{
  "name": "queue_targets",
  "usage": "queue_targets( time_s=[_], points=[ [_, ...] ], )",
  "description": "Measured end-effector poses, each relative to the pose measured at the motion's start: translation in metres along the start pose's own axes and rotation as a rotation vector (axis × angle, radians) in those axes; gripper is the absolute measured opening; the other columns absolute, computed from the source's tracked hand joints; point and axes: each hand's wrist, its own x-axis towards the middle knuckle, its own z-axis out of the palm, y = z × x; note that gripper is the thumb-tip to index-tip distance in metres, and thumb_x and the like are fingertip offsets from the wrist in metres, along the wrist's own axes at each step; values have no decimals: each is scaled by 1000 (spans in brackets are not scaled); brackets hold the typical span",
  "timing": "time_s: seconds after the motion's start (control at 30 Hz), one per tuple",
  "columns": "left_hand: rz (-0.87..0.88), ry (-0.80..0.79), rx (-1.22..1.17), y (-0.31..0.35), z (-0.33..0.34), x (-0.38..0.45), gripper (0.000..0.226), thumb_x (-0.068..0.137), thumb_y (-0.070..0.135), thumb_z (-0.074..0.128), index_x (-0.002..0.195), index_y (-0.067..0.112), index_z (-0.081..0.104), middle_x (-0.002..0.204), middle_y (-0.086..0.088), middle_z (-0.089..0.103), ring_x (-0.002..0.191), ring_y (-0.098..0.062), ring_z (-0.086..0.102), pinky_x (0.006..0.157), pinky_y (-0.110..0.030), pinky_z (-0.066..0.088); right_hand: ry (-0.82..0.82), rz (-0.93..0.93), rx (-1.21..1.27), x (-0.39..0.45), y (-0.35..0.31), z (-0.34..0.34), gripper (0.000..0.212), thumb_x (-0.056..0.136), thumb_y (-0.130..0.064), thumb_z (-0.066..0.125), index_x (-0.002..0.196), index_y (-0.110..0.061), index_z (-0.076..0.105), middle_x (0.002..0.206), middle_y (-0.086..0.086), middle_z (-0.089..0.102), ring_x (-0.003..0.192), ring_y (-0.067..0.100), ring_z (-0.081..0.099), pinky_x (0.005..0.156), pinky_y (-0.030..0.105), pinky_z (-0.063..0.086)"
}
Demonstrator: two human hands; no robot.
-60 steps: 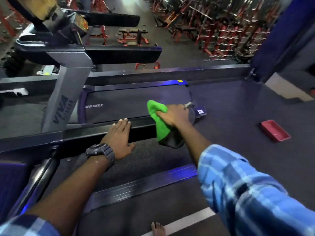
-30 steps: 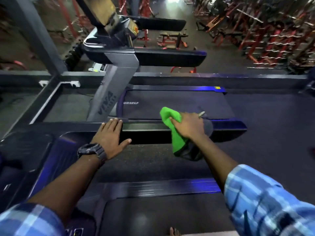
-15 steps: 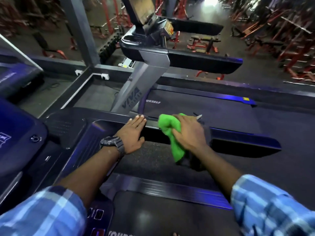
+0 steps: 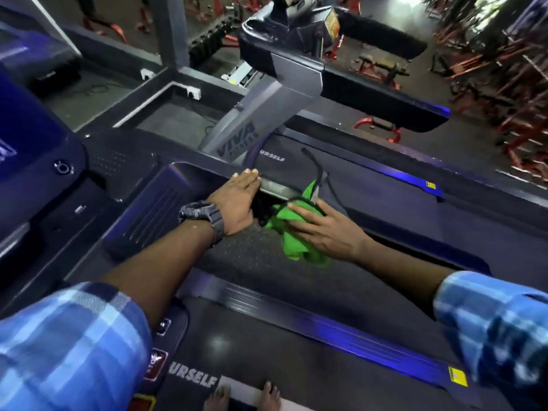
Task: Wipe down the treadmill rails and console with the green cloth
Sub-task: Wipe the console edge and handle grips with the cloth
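1. At the far left sits a dark blue neighbouring machine point(image 4: 35, 137), and beside it a black ribbed motor cover point(image 4: 154, 212) at the front of the treadmill being cleaned

2. The left hand point(image 4: 234, 203) lies flat, palm down, on the dark side rail point(image 4: 275, 189) of that treadmill, fingers straight and close together, holding nothing; its fingertips reach the rail's far edge

3. A black wristwatch point(image 4: 204, 216) sits on the left wrist, and a blue checked sleeve point(image 4: 68, 345) covers the upper forearm

4. The green cloth point(image 4: 292, 235) is bunched up just right of the left hand, lying over the rail's near edge and hanging down toward the speckled floor strip point(image 4: 252, 262); one corner of it points up past the rail

5. The right hand point(image 4: 326, 229) presses on top of the cloth with fingers spread and mostly straight, palm down; whether the thumb curls under the fabric I cannot tell

6. A thin black cord point(image 4: 318, 170) loops over the rail and belt just beyond the cloth

7. Above the hands, a grey upright point(image 4: 267, 114) marked VIVA carries black padded handrails point(image 4: 382, 99) and the console point(image 4: 311, 22) of the next treadmill

8. Further right, the dark belt point(image 4: 385, 188) runs on, with red gym equipment point(image 4: 489, 69) behind it

9. Bare toes point(image 4: 243, 398) show at the bottom edge
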Motion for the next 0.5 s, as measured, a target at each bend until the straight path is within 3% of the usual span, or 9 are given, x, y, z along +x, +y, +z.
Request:
queue_targets(
  time_s=[0.13, 0.23, 0.3, 0.4, 0.5],
  points=[
    [-60, 22, 10, 13, 3, 3, 73, 83, 21, 53, 146, 2, 20, 157, -15, 13, 146, -27, 10, 119, -38, 5, -76, 77, -1, 37, -31, 2, 47, 92, -25, 42, 136, -19, 57, 148, -1, 49, 145, 28, 34, 112, 55, 19],
    [-36, 11, 38, 34, 9, 0, 75, 83, 25, 53, 147, 5, 18, 158, -12, 10, 146, -25, 8, 118, -36, 3, -219, -97, -17, -5, -30, 15, 50, 86, -20, 32, 113, -21, 74, 128, -6, 66, 135, 21, 49, 120, 52, 2],
    [-16, 33, 47, 49, 15, 0, 75, 83, 26, 53, 147, 7, 18, 159, -10, 11, 146, -22, 9, 118, -36, 2, -290, -156, -63, -53, -20, 19, 45, 88, -16, 35, 103, -18, 78, 119, -4, 71, 129, 22, 54, 122, 51, -11],
    [28, 44, 79, 70, 20, 5, 76, 84, 28, 52, 149, 12, 16, 159, -5, 7, 147, -21, 6, 119, -39, 4, -100, -87, -85, -101, 5, 22, 33, 92, -15, 44, 105, -15, 75, 123, -1, 68, 132, 25, 53, 123, 50, 3],
    [29, -4, 84, 98, 22, 9, 76, 85, 30, 52, 149, 13, 14, 159, -5, 7, 146, -24, 7, 119, -40, 7, 23, 43, -42, -90, 6, 25, 40, 95, -25, 47, 133, -16, 58, 146, 1, 52, 144, 29, 37, 117, 54, 17]
  ],
)
